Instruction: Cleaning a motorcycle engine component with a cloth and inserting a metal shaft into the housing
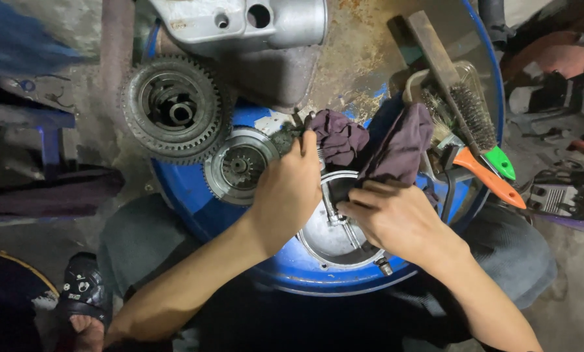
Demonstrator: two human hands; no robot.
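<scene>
Blue drum top serves as worktop. Left hand grips round metal housing; right hand holds dark rag inside. Risk: greasy housing slipping off the rim.

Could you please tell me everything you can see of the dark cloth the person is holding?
The dark cloth is a soft, crumpled maroon-brown rag, bunched in two lumps. The right hand grips its lower end and presses it onto the round metal part lying on the blue drum top. The left hand steadies that part beside it. The cloth's upper fold rests near the wire brush.
</scene>
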